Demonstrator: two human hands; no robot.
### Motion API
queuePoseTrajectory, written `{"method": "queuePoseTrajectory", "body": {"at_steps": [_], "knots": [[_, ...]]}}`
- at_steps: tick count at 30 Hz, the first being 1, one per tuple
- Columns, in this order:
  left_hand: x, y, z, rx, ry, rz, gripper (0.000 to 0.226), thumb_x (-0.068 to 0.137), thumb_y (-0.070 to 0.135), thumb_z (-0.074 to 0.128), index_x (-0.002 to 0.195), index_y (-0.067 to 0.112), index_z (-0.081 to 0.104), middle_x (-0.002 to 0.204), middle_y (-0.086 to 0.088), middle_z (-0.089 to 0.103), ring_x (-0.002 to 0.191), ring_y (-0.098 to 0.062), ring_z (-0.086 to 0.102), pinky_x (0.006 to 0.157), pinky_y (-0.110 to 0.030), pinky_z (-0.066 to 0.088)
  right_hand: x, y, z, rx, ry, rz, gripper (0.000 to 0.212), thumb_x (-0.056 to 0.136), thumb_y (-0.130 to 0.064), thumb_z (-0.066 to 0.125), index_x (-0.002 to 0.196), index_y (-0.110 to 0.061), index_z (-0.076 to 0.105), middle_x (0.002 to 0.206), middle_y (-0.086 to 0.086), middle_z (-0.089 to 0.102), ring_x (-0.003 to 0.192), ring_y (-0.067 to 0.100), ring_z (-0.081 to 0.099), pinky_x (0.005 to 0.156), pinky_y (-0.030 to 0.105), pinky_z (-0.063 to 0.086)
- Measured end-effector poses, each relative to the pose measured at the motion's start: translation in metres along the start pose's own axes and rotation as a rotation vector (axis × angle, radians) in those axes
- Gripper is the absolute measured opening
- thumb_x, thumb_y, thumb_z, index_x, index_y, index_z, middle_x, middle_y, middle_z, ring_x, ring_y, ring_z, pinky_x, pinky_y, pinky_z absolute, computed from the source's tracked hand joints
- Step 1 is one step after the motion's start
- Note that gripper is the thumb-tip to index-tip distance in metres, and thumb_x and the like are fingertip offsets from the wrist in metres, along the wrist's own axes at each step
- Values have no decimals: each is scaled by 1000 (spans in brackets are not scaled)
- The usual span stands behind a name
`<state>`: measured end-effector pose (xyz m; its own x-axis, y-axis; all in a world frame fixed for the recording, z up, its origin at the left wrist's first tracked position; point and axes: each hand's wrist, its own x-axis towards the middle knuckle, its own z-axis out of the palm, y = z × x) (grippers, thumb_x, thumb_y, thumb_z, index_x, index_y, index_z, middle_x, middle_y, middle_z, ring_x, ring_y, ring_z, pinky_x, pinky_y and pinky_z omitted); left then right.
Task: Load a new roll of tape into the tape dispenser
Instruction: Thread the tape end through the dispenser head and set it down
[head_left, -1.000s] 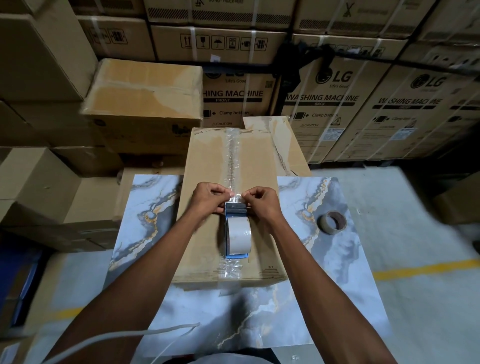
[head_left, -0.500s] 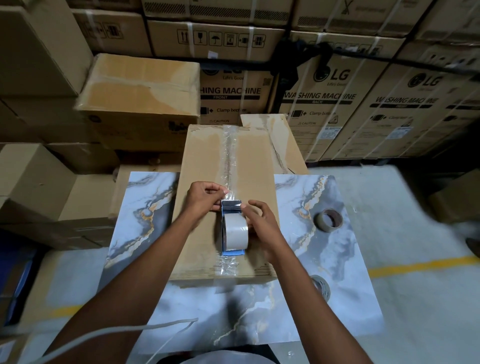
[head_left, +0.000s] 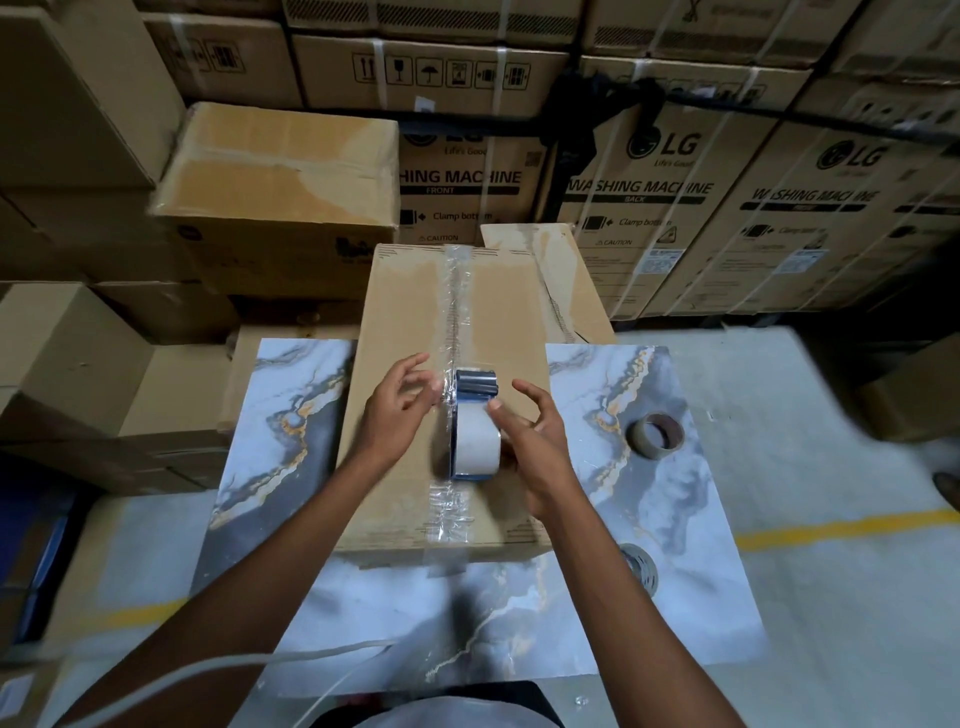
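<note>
A tape dispenser (head_left: 475, 387) with a blue frame stands on the taped cardboard box (head_left: 400, 312), at the middle of the head view. A pale roll of tape (head_left: 478, 441) sits in it. My left hand (head_left: 397, 410) hovers just left of the dispenser's front, fingers apart, fingertips close to the clear tape strip. My right hand (head_left: 532, 436) is right of the roll, fingers spread, with the thumb tip against the roll's upper edge. Neither hand closes around anything.
The box lies on a marble-patterned table (head_left: 649, 597). An empty brown tape core (head_left: 655, 435) stands on the table at the right, and another roll (head_left: 641, 566) lies by my right forearm. Stacked cartons wall the back and left. A white cable (head_left: 218, 670) crosses the near edge.
Both hands were pinching the tape end at the dispenser's front. They have let go and opened, and my right hand has drawn back beside the roll.
</note>
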<state>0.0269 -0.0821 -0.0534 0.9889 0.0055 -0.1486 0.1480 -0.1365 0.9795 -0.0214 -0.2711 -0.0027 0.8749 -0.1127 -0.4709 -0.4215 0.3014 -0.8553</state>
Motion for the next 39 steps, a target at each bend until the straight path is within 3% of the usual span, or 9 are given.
{"method": "queuePoseTrajectory", "body": {"at_steps": [3, 5, 9, 13, 17, 22, 27, 35, 39], "knots": [[-37, -17, -5, 190, -104, 64, 60, 103, 42, 62, 157, 25, 43, 154, -1, 58, 136, -8, 58, 117, -35, 45, 1, -6, -13, -9, 47, -26, 50, 96, -16, 76, 140, -25, 54, 79, 1, 73, 51, 5, 62, 48, 22, 49], [-58, -26, -6, 464, -218, 179, 73, 102, 56, 51, 165, 24, 30, 169, 3, 37, 153, -8, 37, 126, -32, 30, 2, -10, -22, -25, 73, -38, 51, 96, -18, 76, 140, -27, 54, 72, -5, 71, 52, 5, 62, 52, 24, 50], [-78, -39, 2, 1089, -442, 404, 104, 96, 81, 33, 169, 15, -1, 174, 4, -9, 163, -12, -8, 131, -33, -3, 5, -13, -36, -18, 104, -55, 50, 96, -20, 76, 140, -27, 54, 83, 4, 74, 56, 7, 64, 53, 24, 50], [-83, -45, -1, 1278, -471, 594, 113, 93, 89, 29, 167, 6, 14, 176, -11, 6, 164, -27, 7, 129, -46, 8, 5, -16, -44, -39, 111, -56, 49, 96, -20, 76, 140, -27, 54, 69, -5, 71, 52, 6, 61, 49, 21, 48], [-96, -56, -3, 1434, -443, 747, 102, 99, 78, 36, 164, 1, 24, 173, -21, 18, 160, -35, 26, 131, -51, 22, 4, -17, -47, -69, 71, -64, 47, 98, -21, 73, 140, -29, 53, 69, -9, 73, 56, 4, 62, 56, 25, 49], [-107, -58, 4, 1491, -439, 625, 116, 84, 68, 72, 166, 4, 20, 174, -20, 17, 160, -34, 27, 127, -52, 27, 5, -15, -47, -87, 46, -66, 45, 98, -21, 74, 138, -30, 56, 72, -9, 75, 57, 2, 61, 62, 28, 47], [-103, -46, -3, 1350, -484, 572, 124, 80, 96, 43, 166, 8, 25, 175, -9, 22, 161, -27, 24, 126, -49, 17, 4, -15, -52, -95, 38, -61, 44, 98, -20, 73, 138, -28, 56, 70, -9, 75, 56, 2, 61, 57, 25, 46], [-100, -46, 1, 1416, -485, 474, 110, 90, 88, 34, 169, 15, 12, 178, -4, 11, 164, -27, 13, 127, -57, 25, 2, -16, -59, -89, 19, -65, 43, 97, -21, 74, 136, -30, 57, 79, -5, 77, 63, 6, 63, 66, 31, 47], [-101, -41, 0, 1309, -474, 439, 120, 81, 98, 32, 170, 22, 5, 178, 4, 0, 164, -21, 0, 130, -53, 7, 1, -17, -59, -77, 13, -74, 41, 97, -21, 74, 135, -30, 58, 75, -5, 77, 63, 8, 63, 68, 33, 47]]}}
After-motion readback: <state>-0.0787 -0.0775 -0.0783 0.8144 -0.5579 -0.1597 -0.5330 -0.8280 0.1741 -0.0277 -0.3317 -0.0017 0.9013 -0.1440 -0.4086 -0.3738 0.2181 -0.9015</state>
